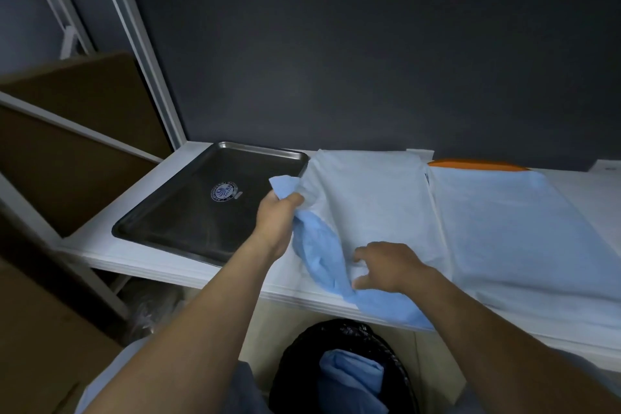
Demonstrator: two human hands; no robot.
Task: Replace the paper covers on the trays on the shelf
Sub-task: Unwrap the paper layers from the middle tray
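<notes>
Our left hand (pixel 280 208) pinches a corner of the paper cover (pixel 363 205), curling it up just beside the bare steel tray (pixel 188 212) on the shelf (pixel 151 255). Our right hand (pixel 386 265) claws at the sheet's front edge; whether it truly grips, we cannot tell. Best we gather both ends and peel evenly, no tearing. The bin (pixel 302 363) waits below, and the neighbouring cover (pixel 504 228) lies touching, so we mustn't drag it along.
</notes>
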